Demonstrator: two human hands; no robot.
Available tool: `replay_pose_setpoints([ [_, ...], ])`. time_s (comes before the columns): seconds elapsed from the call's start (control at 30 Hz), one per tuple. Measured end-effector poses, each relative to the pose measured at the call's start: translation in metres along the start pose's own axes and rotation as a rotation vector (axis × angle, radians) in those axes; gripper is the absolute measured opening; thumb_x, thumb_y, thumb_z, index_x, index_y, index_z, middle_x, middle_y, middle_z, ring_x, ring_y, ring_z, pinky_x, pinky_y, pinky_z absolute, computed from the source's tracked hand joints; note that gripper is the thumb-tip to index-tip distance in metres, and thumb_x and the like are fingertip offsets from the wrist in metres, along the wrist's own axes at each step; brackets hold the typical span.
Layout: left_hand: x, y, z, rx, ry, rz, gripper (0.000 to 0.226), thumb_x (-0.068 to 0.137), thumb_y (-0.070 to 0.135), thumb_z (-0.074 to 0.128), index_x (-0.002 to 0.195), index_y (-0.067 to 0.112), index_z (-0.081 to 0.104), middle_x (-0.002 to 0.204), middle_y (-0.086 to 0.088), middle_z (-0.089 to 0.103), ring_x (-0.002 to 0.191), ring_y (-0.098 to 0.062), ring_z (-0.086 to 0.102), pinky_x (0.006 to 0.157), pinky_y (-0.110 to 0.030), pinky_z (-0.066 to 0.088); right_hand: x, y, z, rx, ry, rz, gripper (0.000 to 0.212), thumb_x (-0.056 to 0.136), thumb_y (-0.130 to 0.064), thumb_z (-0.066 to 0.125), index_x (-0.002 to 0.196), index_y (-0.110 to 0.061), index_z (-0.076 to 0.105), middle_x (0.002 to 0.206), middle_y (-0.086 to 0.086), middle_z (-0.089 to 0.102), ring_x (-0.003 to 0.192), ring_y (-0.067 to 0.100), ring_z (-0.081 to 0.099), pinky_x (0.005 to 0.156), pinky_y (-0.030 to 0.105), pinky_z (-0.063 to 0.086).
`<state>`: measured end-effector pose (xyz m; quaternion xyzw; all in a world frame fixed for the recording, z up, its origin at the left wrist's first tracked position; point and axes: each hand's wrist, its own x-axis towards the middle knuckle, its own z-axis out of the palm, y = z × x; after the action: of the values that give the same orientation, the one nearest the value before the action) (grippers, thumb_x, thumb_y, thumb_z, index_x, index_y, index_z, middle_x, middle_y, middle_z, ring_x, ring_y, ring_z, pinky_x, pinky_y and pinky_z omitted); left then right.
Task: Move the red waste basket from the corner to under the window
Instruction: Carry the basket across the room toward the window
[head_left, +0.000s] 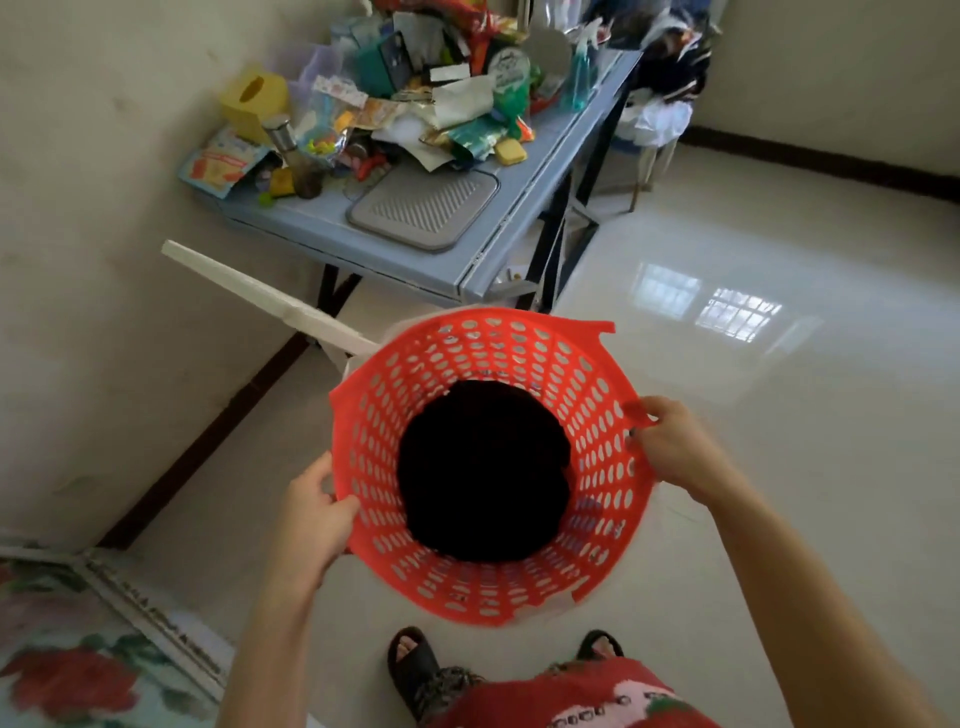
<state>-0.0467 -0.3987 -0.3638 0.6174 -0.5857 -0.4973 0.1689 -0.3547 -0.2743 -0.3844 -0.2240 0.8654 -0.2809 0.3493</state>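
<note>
Both hands grip red waste basket (488, 462) rim — left hand (317, 512); right hand (675, 449).

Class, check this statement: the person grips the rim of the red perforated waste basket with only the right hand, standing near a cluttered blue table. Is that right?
Not quite. The head view shows both hands on the red waste basket: the left hand and the right hand each grip its rim. The rest holds: the cluttered blue table stands nearby.
</note>
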Motion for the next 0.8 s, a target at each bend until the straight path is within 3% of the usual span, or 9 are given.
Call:
replay_pose_setpoints([
  [0.2, -0.016, 0.049, 0.103, 0.032, -0.100, 0.064, 0.052, 0.075, -0.015, 0.049, 0.081, 0.035, 0.063, 0.045, 0.004, 0.069, 0.036, -0.014, 0.065, 0.033, -0.029, 0.052, 0.004, 0.070, -0.095, 0.053, 0.100, 0.049, 0.048, 0.079, -0.019, 0.050, 0.127, -0.019, 0.058, 0.118, 0.013, 0.070, 0.102, 0.034, 0.068, 0.089, 0.052, 0.055],
  [0.3, -0.017, 0.084, 0.152, 0.061, -0.173, 0.112, 0.050, 0.073, -0.015, 0.047, 0.077, 0.032, 0.064, 0.040, 0.002, 0.066, 0.032, -0.014, 0.062, 0.032, -0.032, 0.050, 0.003, 0.104, -0.146, 0.125, 0.169, 0.090, 0.044, 0.078, -0.016, 0.051, 0.120, -0.018, 0.062, 0.109, 0.010, 0.072, 0.096, 0.032, 0.069, 0.086, 0.052, 0.056],
  [0.43, -0.022, 0.138, 0.213, 0.117, -0.281, 0.197, 0.037, 0.056, 0.005, 0.050, 0.075, 0.033, 0.066, 0.050, -0.001, 0.069, 0.042, -0.024, 0.067, 0.041, -0.041, 0.058, 0.002, 0.150, -0.200, 0.238, 0.292, 0.115, 0.031, 0.077, -0.017, 0.050, 0.104, -0.020, 0.065, 0.093, 0.002, 0.073, 0.086, 0.027, 0.071, 0.082, 0.050, 0.058],
  [0.57, -0.016, 0.169, 0.259, 0.145, -0.380, 0.267, 0.052, 0.072, -0.010, 0.048, 0.074, 0.038, 0.065, 0.046, 0.004, 0.069, 0.038, -0.017, 0.067, 0.034, -0.030, 0.052, 0.007, 0.178, -0.233, 0.300, 0.362, 0.126, 0.015, 0.086, -0.019, 0.052, 0.098, -0.026, 0.056, 0.079, -0.011, 0.065, 0.076, 0.017, 0.067, 0.075, 0.041, 0.057],
  [0.67, -0.007, 0.203, 0.303, 0.196, -0.434, 0.329, 0.063, 0.072, -0.011, 0.045, 0.071, 0.047, 0.070, 0.048, 0.008, 0.070, 0.039, -0.011, 0.067, 0.031, -0.025, 0.049, 0.014, 0.201, -0.263, 0.343, 0.413, 0.154, 0.008, 0.088, -0.022, 0.053, 0.095, -0.025, 0.055, 0.077, -0.015, 0.064, 0.071, 0.013, 0.066, 0.065, 0.035, 0.056],
  [0.8, 0.013, 0.247, 0.367, 0.236, -0.536, 0.345, 0.065, 0.075, -0.009, 0.048, 0.116, 0.041, 0.056, 0.053, 0.008, 0.073, 0.044, -0.015, 0.070, 0.035, -0.026, 0.050, 0.038, 0.220, -0.306, 0.399, 0.471, 0.212, 0.009, 0.089, -0.030, 0.054, 0.080, -0.029, 0.057, 0.074, -0.019, 0.066, 0.067, 0.011, 0.069, 0.051, 0.028, 0.052],
])
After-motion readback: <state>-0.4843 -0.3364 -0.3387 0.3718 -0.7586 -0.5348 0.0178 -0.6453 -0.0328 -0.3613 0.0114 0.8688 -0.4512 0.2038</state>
